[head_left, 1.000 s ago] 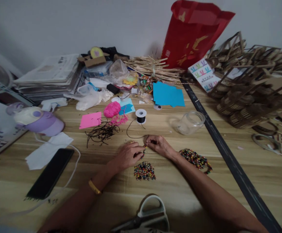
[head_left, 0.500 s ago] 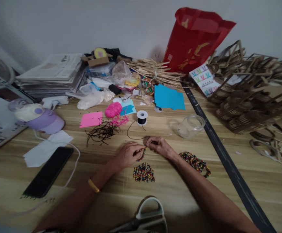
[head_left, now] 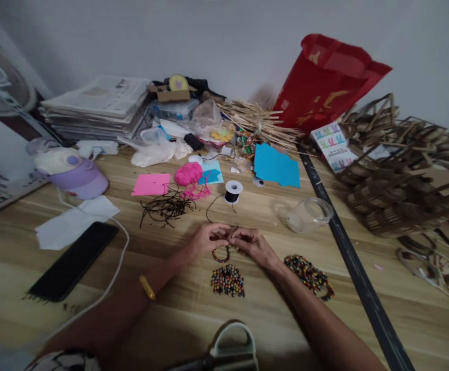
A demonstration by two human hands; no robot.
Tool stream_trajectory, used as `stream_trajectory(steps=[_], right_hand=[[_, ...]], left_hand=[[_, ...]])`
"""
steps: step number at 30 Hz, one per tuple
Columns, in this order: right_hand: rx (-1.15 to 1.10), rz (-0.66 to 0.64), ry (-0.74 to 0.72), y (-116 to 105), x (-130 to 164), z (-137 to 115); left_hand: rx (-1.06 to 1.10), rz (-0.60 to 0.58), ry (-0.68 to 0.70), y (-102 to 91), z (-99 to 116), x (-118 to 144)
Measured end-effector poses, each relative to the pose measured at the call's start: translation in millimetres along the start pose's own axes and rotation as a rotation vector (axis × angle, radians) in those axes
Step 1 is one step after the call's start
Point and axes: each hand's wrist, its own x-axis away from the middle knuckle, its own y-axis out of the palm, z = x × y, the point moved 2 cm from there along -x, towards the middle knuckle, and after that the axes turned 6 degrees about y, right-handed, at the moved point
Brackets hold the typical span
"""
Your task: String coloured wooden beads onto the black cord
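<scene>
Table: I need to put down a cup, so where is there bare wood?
Bare wood lies between the phone and the loose beads, and between the finished bracelets and the dark strip. It is crowded at the back around the pink yarn and jar.

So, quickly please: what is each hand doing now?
Left hand: closed, pinching the beaded strand.
Right hand: closed, pinching the same strand's black cord.

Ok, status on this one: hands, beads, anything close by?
Left hand and right hand pinch black cord. Bead loop hangs between them. Loose bead pile just below, apart.
</scene>
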Motion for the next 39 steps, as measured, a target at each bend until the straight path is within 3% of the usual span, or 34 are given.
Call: stream_trajectory(steps=[6,10,15,20,27,31,39], right_hand=[[0.029,0.079,0.056,2.6,-0.9,7.9],[0.136,0.129,0.025,1.4,-2.7,17.2],[0.236,0.122,0.032,-2.7,-3.5,21.6],[0.154,0.085,0.107,-7.3,-3.2,15.5],[-0.03,0.073,0.201,-14.3,-2.9,9.6],[-0.071,0.102,0.189,-11.6,-2.2,8.3],[-0.025,0.11,0.088,2.5,1.3,7.1]], left_hand=[[-0.018,0.013,-0.044,1.9,-10.6,-0.6],[-0.204,0.059,-0.036,1.3,-14.4,-1.3],[-0.453,0.049,0.007,2.9,-1.3,1.9],[-0.708,0.063,0.082,3.4,11.8,4.7],[-0.815,-0.001,0.1,5.7,12.9,6.3],[-0.728,0.03,0.125,5.4,8.0,5.9],[-0.179,0.029,0.013,8.2,-0.2,3.2]])
